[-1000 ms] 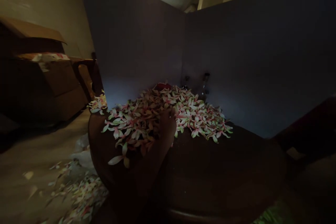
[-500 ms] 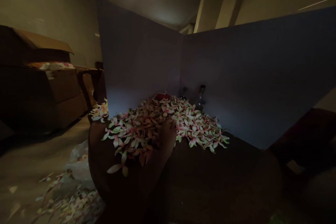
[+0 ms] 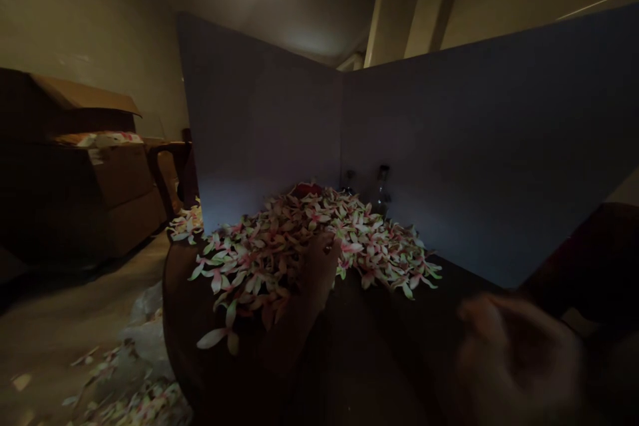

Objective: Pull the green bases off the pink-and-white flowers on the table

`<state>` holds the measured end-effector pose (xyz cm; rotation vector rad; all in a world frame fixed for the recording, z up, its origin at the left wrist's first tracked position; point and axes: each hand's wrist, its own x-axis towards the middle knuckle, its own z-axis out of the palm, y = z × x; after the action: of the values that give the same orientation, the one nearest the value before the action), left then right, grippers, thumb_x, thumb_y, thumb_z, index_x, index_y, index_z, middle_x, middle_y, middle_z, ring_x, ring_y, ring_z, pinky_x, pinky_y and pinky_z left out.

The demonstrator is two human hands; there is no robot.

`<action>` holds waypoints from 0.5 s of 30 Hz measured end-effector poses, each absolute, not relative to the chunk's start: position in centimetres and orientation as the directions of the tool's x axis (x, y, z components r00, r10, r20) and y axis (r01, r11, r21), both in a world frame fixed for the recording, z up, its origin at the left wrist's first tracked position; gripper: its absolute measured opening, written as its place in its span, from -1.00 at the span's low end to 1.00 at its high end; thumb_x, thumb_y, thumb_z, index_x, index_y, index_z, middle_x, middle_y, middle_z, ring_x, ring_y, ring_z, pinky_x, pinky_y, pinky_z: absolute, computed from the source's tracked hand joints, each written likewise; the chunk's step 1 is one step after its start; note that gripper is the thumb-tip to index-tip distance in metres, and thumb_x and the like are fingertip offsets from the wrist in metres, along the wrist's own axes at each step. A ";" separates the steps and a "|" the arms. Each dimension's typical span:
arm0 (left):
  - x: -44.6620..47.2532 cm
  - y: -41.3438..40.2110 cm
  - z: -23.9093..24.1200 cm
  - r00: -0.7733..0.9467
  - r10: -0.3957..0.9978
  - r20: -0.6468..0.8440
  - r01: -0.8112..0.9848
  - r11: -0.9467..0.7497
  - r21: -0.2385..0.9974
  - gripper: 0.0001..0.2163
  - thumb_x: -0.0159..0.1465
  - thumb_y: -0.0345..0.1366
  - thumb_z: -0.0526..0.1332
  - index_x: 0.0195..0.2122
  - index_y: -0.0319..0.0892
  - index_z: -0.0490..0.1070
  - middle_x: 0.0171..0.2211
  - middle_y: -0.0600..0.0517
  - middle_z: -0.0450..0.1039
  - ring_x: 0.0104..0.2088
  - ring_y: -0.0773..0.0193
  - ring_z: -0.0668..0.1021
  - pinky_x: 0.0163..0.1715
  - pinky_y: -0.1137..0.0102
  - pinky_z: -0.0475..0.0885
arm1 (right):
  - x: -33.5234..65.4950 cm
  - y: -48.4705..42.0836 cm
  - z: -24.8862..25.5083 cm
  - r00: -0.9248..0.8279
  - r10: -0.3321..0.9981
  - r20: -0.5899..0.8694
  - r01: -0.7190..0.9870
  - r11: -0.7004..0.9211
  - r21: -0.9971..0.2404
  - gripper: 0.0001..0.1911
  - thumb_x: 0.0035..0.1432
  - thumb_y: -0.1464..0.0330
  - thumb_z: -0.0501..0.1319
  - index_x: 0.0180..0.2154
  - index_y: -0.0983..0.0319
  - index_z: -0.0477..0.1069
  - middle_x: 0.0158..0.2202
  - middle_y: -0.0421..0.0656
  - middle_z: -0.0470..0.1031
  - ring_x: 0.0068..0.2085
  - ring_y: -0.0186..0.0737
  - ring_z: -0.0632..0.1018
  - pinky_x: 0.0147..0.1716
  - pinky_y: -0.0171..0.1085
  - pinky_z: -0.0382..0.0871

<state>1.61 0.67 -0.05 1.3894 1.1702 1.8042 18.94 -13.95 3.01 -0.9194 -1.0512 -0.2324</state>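
Observation:
A heap of pink, white and green artificial flowers [image 3: 319, 239] lies on a dark round table [image 3: 399, 346], against the corner of a folded grey board [image 3: 449, 146]. My left hand [image 3: 319, 266] reaches into the near edge of the heap, its fingers curled into the flowers. My right hand [image 3: 514, 359] has come in at the lower right, above the table's near side and apart from the heap. It is smeared by motion, so its fingers do not show clearly. The room is very dim.
Two small bottles [image 3: 382, 186] and a red object [image 3: 304, 190] stand behind the heap in the board's corner. More flowers and a plastic bag [image 3: 144, 319] lie on the floor at the left. Open cardboard boxes [image 3: 100, 173] stand further left.
My right hand has entered the view at the lower right. My left hand has stayed in the heap with its fingers bent further. The view has tilted upward and a ceiling lamp now shows.

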 end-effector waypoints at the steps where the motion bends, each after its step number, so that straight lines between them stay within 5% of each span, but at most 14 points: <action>1: 1.5 0.7 -0.1 -0.289 0.837 0.464 0.093 -0.458 0.884 -0.80 0.23 -0.17 0.21 -0.27 -0.20 0.48 -0.30 -0.04 0.55 -0.22 0.18 0.58 -0.20 0.36 0.42 | 18.0 -11.2 3.4 0.476 0.210 0.854 0.571 0.665 -0.481 -0.73 0.21 0.32 0.26 -0.05 0.21 0.38 -0.23 -0.14 0.40 -0.27 -0.26 0.46 -0.26 -0.26 0.38; 4: 1.1 0.9 -0.3 -0.287 0.821 0.494 0.148 -0.471 0.869 -0.80 0.23 -0.18 0.22 -0.23 -0.19 0.50 -0.24 -0.05 0.56 -0.19 0.18 0.58 -0.14 0.33 0.42 | 15.1 -3.9 2.8 0.140 0.409 0.902 0.545 0.728 -0.415 -0.83 0.29 0.29 0.16 -0.10 0.20 0.34 -0.33 -0.18 0.38 -0.37 -0.27 0.43 -0.36 -0.27 0.33; 7: 0.9 1.3 -0.4 -0.264 0.833 0.487 0.181 -0.453 0.873 -0.79 0.23 -0.21 0.23 -0.19 -0.19 0.51 -0.20 -0.07 0.56 -0.16 0.17 0.59 -0.11 0.30 0.44 | 13.1 -0.6 0.5 -0.120 0.591 0.798 0.513 0.725 -0.460 -0.83 0.36 0.28 0.05 -0.12 0.19 0.33 -0.29 -0.15 0.44 -0.29 -0.24 0.47 -0.27 -0.26 0.34; 15: 1.9 0.3 0.1 -0.110 0.808 0.579 0.286 -0.532 0.797 -0.86 0.21 -0.34 0.25 -0.23 -0.18 0.56 -0.18 -0.06 0.60 -0.17 0.22 0.62 -0.10 0.33 0.49 | 14.8 -1.4 -0.5 0.029 0.776 0.630 0.413 0.565 -0.715 -0.68 0.32 0.09 0.07 -0.27 0.19 0.39 -0.46 -0.25 0.40 -0.44 -0.28 0.40 -0.37 -0.30 0.25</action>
<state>1.93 0.25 0.10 1.7509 1.2006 1.6801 14.81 -1.41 -0.53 -1.0297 -1.5928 0.3755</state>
